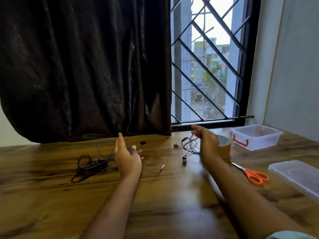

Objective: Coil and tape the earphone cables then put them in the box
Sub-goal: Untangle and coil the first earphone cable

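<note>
My right hand point(206, 144) is raised over the wooden table point(155, 195) and pinches loops of a dark earphone cable point(189, 145), whose earbuds point(184, 160) dangle below. My left hand point(126, 156) hovers with fingers spread, and a thin grey cable point(155, 169) with a metal plug runs past its fingertips; whether it holds that cable I cannot tell. A tangled black and red earphone cable point(89, 167) lies to its left. A roll of brown tape point(224, 145) stands behind my right hand. The clear plastic box point(255, 137) with a red latch sits at the back right.
Orange-handled scissors point(250, 173) lie right of my right forearm. The box's clear lid point(296, 176) rests at the table's right edge. A dark curtain point(86, 66) and a barred window point(207, 66) stand behind the table.
</note>
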`<state>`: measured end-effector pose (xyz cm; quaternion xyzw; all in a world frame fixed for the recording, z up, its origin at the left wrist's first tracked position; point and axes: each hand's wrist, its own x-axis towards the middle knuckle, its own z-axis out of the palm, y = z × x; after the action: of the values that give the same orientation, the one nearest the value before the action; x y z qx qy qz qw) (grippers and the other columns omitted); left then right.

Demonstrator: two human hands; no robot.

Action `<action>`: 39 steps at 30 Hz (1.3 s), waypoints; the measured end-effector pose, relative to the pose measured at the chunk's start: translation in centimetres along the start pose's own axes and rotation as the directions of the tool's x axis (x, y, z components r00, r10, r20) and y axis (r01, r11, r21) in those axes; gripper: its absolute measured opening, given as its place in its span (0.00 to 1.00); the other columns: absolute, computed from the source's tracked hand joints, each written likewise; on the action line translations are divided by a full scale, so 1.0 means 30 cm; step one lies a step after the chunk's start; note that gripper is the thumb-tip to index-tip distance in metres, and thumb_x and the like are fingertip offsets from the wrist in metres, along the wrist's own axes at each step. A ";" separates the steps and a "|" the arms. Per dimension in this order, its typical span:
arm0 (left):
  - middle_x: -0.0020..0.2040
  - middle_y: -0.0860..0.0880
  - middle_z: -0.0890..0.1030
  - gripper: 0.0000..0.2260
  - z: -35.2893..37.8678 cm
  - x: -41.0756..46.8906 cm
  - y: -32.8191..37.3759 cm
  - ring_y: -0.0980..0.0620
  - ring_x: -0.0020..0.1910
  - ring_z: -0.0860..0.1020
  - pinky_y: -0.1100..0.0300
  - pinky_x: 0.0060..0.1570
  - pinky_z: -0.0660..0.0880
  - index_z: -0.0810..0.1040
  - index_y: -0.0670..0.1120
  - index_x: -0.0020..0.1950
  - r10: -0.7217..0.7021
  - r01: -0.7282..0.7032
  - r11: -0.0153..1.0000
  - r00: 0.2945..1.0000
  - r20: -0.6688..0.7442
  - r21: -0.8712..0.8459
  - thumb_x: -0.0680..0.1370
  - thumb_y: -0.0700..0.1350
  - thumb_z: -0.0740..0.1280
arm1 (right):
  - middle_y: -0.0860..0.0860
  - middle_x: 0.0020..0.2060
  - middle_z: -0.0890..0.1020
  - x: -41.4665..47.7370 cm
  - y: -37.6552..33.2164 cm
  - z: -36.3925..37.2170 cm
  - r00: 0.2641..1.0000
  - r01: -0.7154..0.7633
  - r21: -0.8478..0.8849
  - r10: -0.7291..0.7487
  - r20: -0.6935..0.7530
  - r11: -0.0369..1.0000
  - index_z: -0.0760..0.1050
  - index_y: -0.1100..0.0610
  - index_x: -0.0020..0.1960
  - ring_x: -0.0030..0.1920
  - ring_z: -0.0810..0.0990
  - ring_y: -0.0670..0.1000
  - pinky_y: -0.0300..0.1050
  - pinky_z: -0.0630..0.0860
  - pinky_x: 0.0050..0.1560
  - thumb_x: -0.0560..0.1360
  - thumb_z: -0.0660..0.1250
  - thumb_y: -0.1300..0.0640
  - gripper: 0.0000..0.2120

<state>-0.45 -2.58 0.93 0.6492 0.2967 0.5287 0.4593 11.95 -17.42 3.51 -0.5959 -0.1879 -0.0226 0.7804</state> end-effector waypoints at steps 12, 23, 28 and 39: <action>0.64 0.58 0.72 0.24 0.066 -0.061 -0.022 0.56 0.66 0.67 0.56 0.63 0.66 0.64 0.58 0.71 0.345 -0.482 0.837 0.832 0.434 0.259 0.77 0.44 0.65 | 0.48 0.45 0.85 -0.057 0.013 0.043 0.819 0.382 -0.231 -0.213 0.532 0.895 0.68 0.53 0.62 0.26 0.73 0.42 0.37 0.72 0.30 0.81 0.59 0.62 0.11; 0.35 0.51 0.81 0.11 0.044 -0.031 0.013 0.52 0.32 0.78 0.54 0.32 0.78 0.77 0.45 0.50 0.098 -0.103 0.995 0.968 0.232 0.013 0.82 0.44 0.55 | 0.48 0.44 0.83 -0.026 0.028 -0.004 0.720 0.686 -0.660 -0.156 0.676 0.307 0.76 0.46 0.53 0.43 0.81 0.48 0.44 0.77 0.43 0.79 0.62 0.51 0.05; 0.39 0.43 0.81 0.13 -0.025 0.020 0.066 0.46 0.34 0.79 0.54 0.34 0.77 0.75 0.49 0.52 -0.434 0.463 0.657 0.878 0.203 -0.595 0.82 0.49 0.52 | 0.47 0.49 0.82 -0.005 0.042 -0.039 0.797 0.602 -0.784 -0.166 0.581 0.152 0.76 0.45 0.55 0.51 0.80 0.51 0.47 0.70 0.52 0.80 0.58 0.45 0.11; 0.54 0.45 0.82 0.22 -0.013 -0.043 0.093 0.47 0.49 0.78 0.52 0.46 0.77 0.80 0.46 0.55 -0.303 0.349 0.934 0.650 0.697 0.081 0.75 0.28 0.52 | 0.46 0.42 0.81 -0.017 0.020 -0.005 0.774 0.611 -0.710 -0.451 0.444 0.350 0.78 0.50 0.49 0.43 0.78 0.48 0.43 0.67 0.46 0.80 0.59 0.48 0.11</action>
<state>-1.45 -4.72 2.96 0.7220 0.1963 0.1613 0.6435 11.67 -17.48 2.75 -0.7932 -0.4032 -0.3093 0.3354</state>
